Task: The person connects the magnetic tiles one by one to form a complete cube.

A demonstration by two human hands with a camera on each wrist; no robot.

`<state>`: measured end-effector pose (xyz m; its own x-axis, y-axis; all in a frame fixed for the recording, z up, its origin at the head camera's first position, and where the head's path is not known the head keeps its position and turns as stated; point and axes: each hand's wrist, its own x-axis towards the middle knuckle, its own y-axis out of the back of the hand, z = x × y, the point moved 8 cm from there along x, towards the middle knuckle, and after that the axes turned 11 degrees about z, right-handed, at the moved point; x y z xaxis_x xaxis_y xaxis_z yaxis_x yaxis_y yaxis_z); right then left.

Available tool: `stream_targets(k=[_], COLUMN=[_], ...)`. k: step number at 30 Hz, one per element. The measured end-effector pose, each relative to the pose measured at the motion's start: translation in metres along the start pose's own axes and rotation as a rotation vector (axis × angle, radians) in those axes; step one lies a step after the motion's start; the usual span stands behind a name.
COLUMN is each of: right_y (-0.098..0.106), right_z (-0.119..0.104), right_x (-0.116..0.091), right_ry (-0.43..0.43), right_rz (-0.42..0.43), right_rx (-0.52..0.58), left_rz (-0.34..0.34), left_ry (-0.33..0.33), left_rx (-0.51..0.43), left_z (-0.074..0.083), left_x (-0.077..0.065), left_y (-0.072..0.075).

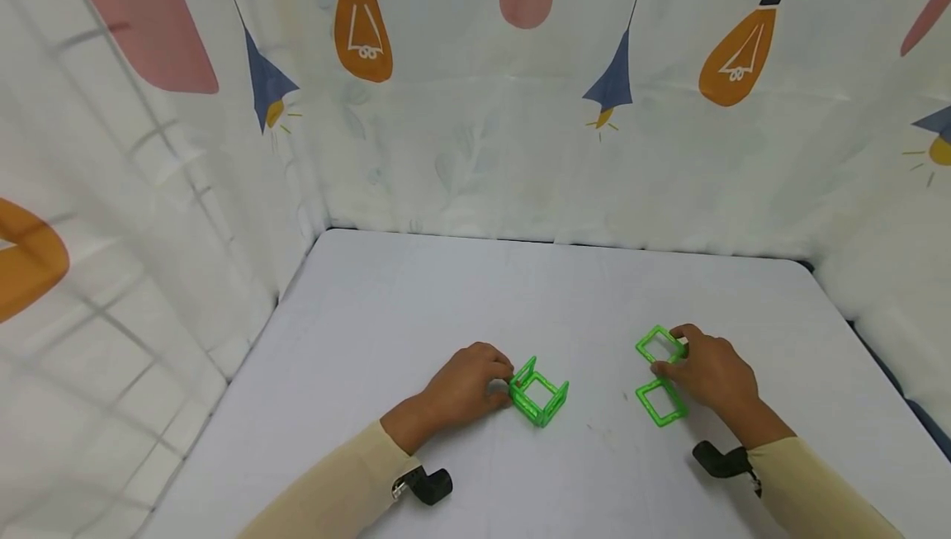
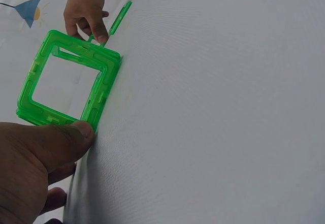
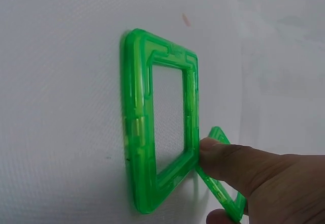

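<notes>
My left hand (image 1: 464,382) holds the left side of a small structure of green magnetic tiles (image 1: 524,405), which stands on the table. Square frames rise around its base, and in the left wrist view the thumb (image 2: 76,135) presses on a lower corner. Further right, my right hand (image 1: 716,374) pinches a green square magnetic tile (image 1: 646,337) between thumb and fingers. Just nearer to me is a second green square tile (image 1: 648,409), its corner close under the right thumb. That second tile (image 3: 139,132) fills the middle of the right wrist view.
A white-covered table (image 1: 446,300) spreads under both hands. White curtains (image 1: 475,159) printed with lamps and bulbs hang behind it and along its sides. Black wrist devices (image 1: 431,487) sit at both beige sleeves (image 1: 342,481).
</notes>
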<state>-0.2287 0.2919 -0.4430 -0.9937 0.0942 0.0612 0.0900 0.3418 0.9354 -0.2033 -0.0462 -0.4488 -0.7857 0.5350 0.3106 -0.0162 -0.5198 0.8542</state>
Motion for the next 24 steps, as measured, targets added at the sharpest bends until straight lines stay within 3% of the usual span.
stream_targets(k=[14, 24], right_y=[0.017, 0.021], right_z=[-0.013, -0.023], right_x=[-0.005, -0.013], right_ry=[0.105, 0.128], right_rz=[0.136, 0.173], right_rx=[0.019, 0.049], left_rz=[0.014, 0.014], left_ry=[-0.002, 0.001], left_rx=[-0.007, -0.019], left_z=[0.001, 0.002], left_x=[0.001, 0.002], left_y=[0.003, 0.004])
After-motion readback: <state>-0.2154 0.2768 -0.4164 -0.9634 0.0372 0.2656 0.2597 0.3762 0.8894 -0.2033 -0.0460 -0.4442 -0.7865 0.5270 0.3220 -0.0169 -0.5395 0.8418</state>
